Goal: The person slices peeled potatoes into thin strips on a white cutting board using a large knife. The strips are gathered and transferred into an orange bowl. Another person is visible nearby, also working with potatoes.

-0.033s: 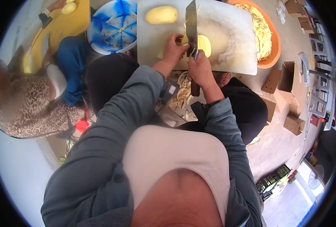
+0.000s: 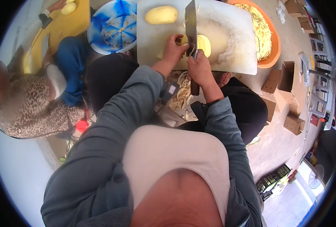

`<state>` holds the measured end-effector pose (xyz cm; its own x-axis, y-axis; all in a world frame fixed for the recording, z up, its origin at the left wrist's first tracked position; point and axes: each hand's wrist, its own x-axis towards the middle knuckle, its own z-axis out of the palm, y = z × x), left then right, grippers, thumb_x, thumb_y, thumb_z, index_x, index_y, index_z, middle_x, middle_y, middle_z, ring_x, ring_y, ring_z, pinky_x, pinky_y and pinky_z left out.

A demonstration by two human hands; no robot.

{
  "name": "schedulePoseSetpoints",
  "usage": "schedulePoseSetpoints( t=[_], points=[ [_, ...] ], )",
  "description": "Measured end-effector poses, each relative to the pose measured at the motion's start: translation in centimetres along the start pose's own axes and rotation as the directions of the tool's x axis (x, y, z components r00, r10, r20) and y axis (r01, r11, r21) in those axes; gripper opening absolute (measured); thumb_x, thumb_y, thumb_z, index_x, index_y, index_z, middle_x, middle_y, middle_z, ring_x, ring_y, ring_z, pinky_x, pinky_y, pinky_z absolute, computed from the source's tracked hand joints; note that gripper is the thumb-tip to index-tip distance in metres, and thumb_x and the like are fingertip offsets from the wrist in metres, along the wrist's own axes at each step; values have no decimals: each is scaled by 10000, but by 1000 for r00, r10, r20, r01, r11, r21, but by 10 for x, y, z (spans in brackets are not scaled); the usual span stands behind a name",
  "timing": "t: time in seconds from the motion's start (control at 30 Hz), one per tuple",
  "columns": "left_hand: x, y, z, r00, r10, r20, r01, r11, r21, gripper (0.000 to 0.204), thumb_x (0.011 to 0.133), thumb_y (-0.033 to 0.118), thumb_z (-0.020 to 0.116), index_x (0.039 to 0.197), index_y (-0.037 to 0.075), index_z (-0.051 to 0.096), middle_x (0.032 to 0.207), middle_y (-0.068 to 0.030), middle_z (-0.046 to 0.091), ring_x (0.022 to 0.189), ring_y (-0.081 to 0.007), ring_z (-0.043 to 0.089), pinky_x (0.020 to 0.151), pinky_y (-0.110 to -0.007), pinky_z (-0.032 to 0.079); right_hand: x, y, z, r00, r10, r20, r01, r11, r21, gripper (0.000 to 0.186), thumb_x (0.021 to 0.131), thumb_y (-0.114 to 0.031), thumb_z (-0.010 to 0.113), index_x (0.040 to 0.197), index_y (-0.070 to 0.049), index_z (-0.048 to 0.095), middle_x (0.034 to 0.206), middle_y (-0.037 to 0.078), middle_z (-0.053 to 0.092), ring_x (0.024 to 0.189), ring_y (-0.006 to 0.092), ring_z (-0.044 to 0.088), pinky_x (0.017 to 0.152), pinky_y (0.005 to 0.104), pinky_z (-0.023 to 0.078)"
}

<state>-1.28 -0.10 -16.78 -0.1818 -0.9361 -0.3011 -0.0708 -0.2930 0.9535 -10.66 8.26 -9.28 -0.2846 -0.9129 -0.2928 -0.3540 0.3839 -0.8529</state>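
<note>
My right hand (image 2: 200,68) is wrapped round the handle of a cleaver (image 2: 191,28), its broad blade standing upright over a white cutting board (image 2: 236,62). To the blade's left, my left hand (image 2: 174,49) has its fingers closed on a peeled potato (image 2: 184,39), mostly hidden by the fingers and the blade. Yellow potato slices (image 2: 204,44) lie against the blade's right side. A whole peeled potato (image 2: 161,15) rests near the board's far left part.
An orange basin (image 2: 275,45) full of cut potato strips stands right of the board. At left is a blue-and-white basin (image 2: 99,43) with scraps. A person (image 2: 28,102) sits further left, beside a yellow board (image 2: 67,32). Cardboard boxes (image 2: 289,81) lie at right; peelings (image 2: 181,94) lie below.
</note>
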Motion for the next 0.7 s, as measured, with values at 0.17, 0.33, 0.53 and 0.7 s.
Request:
schedulePoseSetpoints(
  t=[0.17, 0.33, 0.53, 0.7],
  points=[
    [3, -5, 0, 1000, 17, -21, -17, 1000, 11, 461, 706, 120, 774, 1118, 36, 585, 1037, -100, 550, 719, -190, 618, 511, -308, 526, 0, -12, 0, 994, 107, 36, -109, 990, 87, 174, 889, -92, 501, 973, 46, 435, 629, 121, 537, 420, 212, 550, 401, 355, 469],
    [4, -7, 2, 999, 34, -23, -34, 999, -1, 459, 702, 122, 772, 1111, 21, 590, 1045, -106, 552, 736, -196, 619, 534, -312, 534, 2, -12, -1, 993, 116, 32, -118, 990, 78, 175, 889, -97, 504, 968, 44, 438, 633, 122, 539, 421, 211, 549, 397, 355, 471],
    [7, -14, 4, 990, 131, -57, -125, 988, 89, 469, 691, 133, 781, 1106, 12, 600, 1052, -123, 569, 877, -221, 613, 665, -329, 549, 10, -12, 1, 992, 121, 35, -122, 991, 51, 187, 888, -109, 504, 946, 58, 443, 617, 141, 558, 420, 228, 564, 405, 369, 479],
    [9, -18, 2, 968, 239, -73, -223, 958, 178, 450, 679, 148, 787, 1076, 15, 619, 1063, -133, 590, 962, -251, 605, 846, -347, 506, 16, -7, 7, 989, 147, 26, -148, 988, 45, 207, 890, -117, 514, 949, 71, 451, 631, 157, 575, 433, 241, 587, 413, 372, 487]
  ],
)
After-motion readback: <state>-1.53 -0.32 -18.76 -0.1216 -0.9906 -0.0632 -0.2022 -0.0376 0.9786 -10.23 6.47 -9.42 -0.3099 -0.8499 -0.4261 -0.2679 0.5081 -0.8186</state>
